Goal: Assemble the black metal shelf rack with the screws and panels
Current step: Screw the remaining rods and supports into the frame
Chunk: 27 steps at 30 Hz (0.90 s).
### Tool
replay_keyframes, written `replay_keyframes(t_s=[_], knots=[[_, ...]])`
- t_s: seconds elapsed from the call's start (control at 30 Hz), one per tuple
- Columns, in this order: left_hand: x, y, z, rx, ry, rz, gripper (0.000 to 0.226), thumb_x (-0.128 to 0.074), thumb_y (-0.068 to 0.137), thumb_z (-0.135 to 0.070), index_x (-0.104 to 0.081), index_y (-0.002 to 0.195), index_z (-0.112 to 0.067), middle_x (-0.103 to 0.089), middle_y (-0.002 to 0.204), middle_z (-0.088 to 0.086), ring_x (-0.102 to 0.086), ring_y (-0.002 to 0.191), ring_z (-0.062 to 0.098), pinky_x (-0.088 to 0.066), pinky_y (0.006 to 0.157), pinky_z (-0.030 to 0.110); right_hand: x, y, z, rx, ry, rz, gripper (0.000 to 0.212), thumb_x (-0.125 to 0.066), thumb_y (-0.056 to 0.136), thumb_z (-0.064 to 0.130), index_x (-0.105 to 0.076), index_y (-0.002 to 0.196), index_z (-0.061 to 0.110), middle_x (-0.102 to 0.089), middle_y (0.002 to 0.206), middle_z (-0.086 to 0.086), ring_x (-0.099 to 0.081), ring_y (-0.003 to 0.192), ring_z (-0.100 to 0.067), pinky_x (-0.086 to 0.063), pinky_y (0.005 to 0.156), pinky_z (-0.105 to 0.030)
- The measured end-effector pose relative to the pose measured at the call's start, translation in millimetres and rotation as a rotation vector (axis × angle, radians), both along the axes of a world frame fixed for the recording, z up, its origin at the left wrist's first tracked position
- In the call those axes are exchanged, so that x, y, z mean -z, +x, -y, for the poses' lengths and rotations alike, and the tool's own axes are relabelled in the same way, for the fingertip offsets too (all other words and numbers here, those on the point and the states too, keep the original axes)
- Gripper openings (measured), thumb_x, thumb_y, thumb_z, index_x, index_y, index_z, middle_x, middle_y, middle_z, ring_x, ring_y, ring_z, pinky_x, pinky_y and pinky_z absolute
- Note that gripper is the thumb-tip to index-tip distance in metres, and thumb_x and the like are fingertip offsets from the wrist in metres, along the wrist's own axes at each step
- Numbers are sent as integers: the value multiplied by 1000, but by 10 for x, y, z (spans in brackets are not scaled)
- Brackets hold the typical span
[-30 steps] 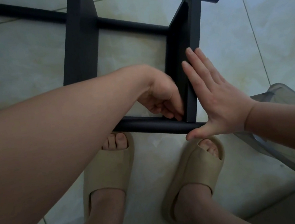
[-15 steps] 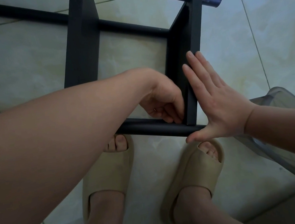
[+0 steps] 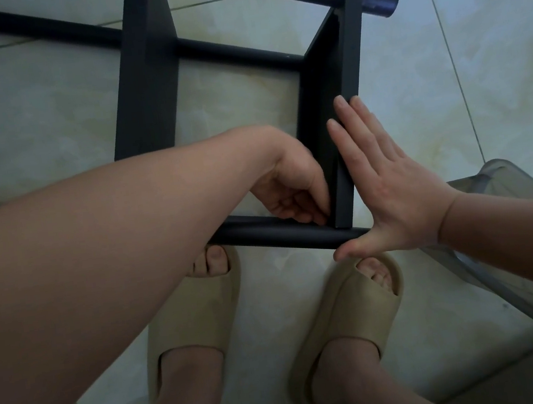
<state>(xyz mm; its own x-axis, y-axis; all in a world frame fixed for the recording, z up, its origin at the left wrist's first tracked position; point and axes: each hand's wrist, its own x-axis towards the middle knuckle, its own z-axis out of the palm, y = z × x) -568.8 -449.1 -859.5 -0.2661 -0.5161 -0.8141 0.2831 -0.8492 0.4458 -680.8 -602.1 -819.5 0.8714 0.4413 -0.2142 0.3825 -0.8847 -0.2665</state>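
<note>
Fingers [image 3: 306, 212] of my left hand [image 3: 290, 192] are sitting curled at the centre-frame joint of panel [image 3: 322, 94] and tube [image 3: 272, 233], anything they hold hidden from me, while my flat, straight-fingered right hand [image 3: 392, 196] is bracing the panel; I am judging this as screw-fastening, next needing the alignment held.

The floor [image 3: 492, 56] is of pale glossy tiles with thin grey joints. Two beige slide sandals stand on it, the left sandal [image 3: 191, 315] and the right sandal [image 3: 346, 319] apart. A translucent grey plastic container [image 3: 510, 282] lies at the right.
</note>
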Motion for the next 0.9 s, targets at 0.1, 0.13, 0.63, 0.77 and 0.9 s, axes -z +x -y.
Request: replay_keyframes(t_s=[0.1,0.13,0.63,0.77,0.9], knots=[[4,4,16,-19,-5,-4,8,-62,92,-7,-69,90,-10,-68,75,2,-60,62,8,-49,61,18,5,-1,-2,-1,0,0,140,-39,71,98,-7,158,-8,3,167,-27,8,155,-43,-11,124,-62],[2,8,16,-32,-7,-9,9,-62,92,-5,-69,89,-10,-69,74,2,-61,61,8,-50,60,17,6,0,-3,-1,0,0,140,-38,72,98,-7,158,-8,3,167,-27,8,155,-43,-10,124,-62],[5,-50,-5,-84,-5,-34,13,-57,94,-4,-68,89,-9,-66,72,3,-60,61,9,-51,62,18,-13,2,-3,2,-4,-8,140,-40,71,97,-7,158,-8,4,167,-27,8,155,-43,-10,125,-61],[14,-56,-30,-126,1,-58,14,-57,93,-4,-68,88,-8,-66,73,4,-61,64,11,-51,68,21,-13,3,0,2,-3,-3,140,-41,71,97,-7,158,-8,4,167,-27,8,155,-43,-9,125,-60],[16,-64,-35,-129,-8,-54,12,-58,93,-2,-69,90,-7,-67,75,5,-62,65,12,-52,69,22,-8,-2,-3,2,0,2,140,-40,72,97,-7,158,-8,4,167,-27,8,155,-43,-9,125,-60]])
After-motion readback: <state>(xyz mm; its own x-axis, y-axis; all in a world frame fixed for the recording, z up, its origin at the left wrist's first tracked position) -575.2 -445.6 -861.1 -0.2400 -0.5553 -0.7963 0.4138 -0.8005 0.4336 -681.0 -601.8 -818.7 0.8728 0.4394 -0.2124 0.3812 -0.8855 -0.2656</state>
